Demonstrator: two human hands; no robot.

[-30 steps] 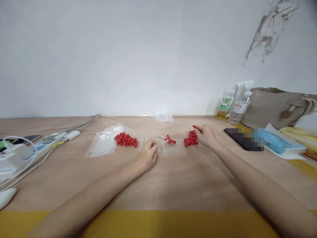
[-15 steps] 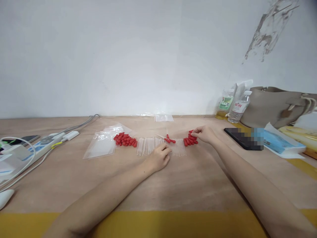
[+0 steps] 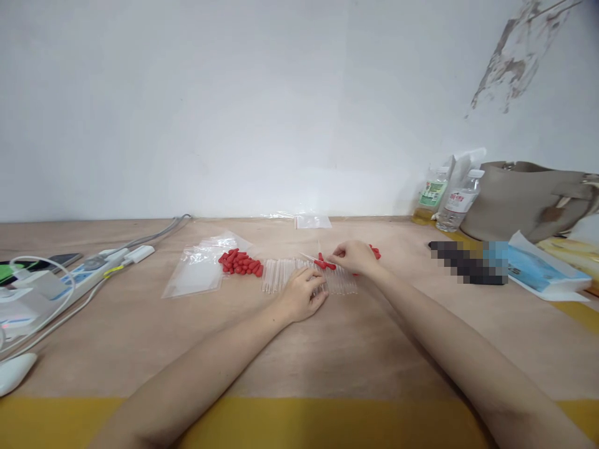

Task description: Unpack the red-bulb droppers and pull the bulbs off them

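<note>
My left hand (image 3: 303,294) rests over a row of thin clear glass tubes (image 3: 277,275), its fingers a little apart and curved down onto them. Just above that row lie a few red rubber dropper bulbs (image 3: 326,265), with a slim pale pointed tube beside them. The thumb and fingertips of my right hand (image 3: 354,257) are pinched together right by these bulbs; whatever is between them is hidden. Behind the right hand a small group of red bulbs (image 3: 375,252) shows in part. A bigger pile of red bulbs (image 3: 239,263) lies at the left end of the row.
Clear plastic bags (image 3: 196,268) lie left of the big pile. A power strip (image 3: 84,280) with cables is at far left, near a white mouse (image 3: 16,373). On the right are a dark phone (image 3: 463,265), a blue pack (image 3: 538,268), two bottles (image 3: 461,202) and a grey bag (image 3: 519,202).
My right hand has moved left from the right-hand group of bulbs to the bulbs in the middle. My left hand stays over the tubes, its fingers slightly more spread. The view has shifted slightly.
</note>
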